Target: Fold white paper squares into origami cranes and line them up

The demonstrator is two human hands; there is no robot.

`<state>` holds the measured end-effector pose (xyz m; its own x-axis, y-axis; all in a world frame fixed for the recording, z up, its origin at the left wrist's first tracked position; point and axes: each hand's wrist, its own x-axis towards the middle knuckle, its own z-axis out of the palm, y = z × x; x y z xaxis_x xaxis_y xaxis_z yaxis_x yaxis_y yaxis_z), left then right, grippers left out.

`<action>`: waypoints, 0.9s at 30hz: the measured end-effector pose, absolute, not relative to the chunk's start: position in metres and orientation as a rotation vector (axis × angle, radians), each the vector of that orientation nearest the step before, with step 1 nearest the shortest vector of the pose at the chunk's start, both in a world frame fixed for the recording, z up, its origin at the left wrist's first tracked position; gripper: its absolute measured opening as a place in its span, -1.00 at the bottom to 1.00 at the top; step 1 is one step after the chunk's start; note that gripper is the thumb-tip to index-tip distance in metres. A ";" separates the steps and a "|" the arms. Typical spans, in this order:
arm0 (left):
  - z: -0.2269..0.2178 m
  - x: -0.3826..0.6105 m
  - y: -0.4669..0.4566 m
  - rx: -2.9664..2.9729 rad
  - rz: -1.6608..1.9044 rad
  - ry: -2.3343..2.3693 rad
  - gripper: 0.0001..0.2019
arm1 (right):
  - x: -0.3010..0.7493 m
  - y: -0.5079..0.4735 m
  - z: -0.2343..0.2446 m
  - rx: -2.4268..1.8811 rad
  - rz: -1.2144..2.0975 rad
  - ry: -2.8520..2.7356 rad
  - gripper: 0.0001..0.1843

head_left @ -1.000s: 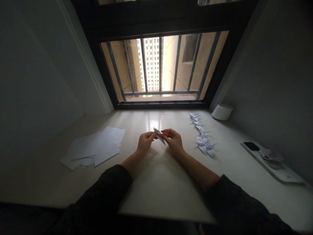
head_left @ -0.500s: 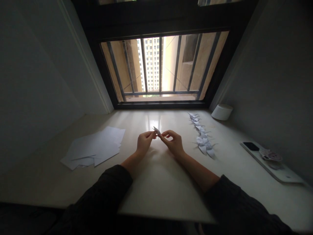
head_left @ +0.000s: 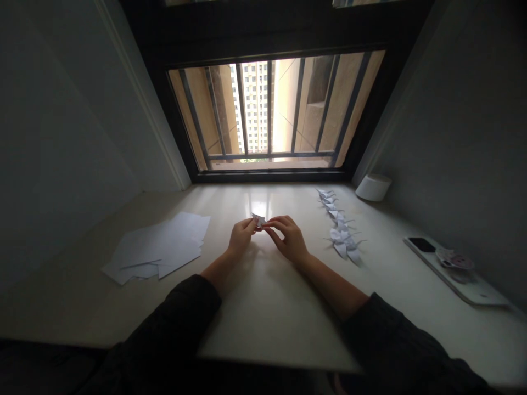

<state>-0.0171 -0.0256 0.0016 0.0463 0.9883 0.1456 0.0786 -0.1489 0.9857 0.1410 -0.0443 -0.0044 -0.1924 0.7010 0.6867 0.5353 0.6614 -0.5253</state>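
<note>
A small folded white paper piece is pinched between my two hands just above the pale table, near its middle. My left hand grips it from the left with thumb and fingertips. My right hand holds its right end, fingers curled over it. Most of the paper is hidden behind my fingers. Both forearms reach forward out of dark sleeves.
A loose stack of white sheets lies to the left. A row of several folded paper cranes runs along the right. Farther right are a white round container and a phone on a white tablet. A barred window stands behind.
The paper piece has been folded smaller and shifted slightly left and up. My right hand's fingers have closed in over it toward the left hand.
</note>
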 end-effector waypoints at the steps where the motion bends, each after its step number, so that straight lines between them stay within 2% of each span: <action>1: 0.002 -0.017 -0.025 1.392 1.255 1.158 -0.63 | 0.141 -0.044 -0.005 -0.957 0.263 -1.835 -0.78; 6: 0.001 -0.019 -0.023 1.398 1.285 1.104 -0.64 | 0.145 -0.039 -0.008 -0.864 0.432 -1.805 -0.68; 17: 0.000 -0.018 -0.024 1.541 1.186 1.044 -0.66 | 0.145 -0.030 -0.018 -0.893 0.516 -1.750 -0.86; 27: 0.001 -0.018 -0.025 1.591 1.217 1.013 -0.68 | 0.144 -0.032 -0.018 -0.853 0.608 -1.663 -0.89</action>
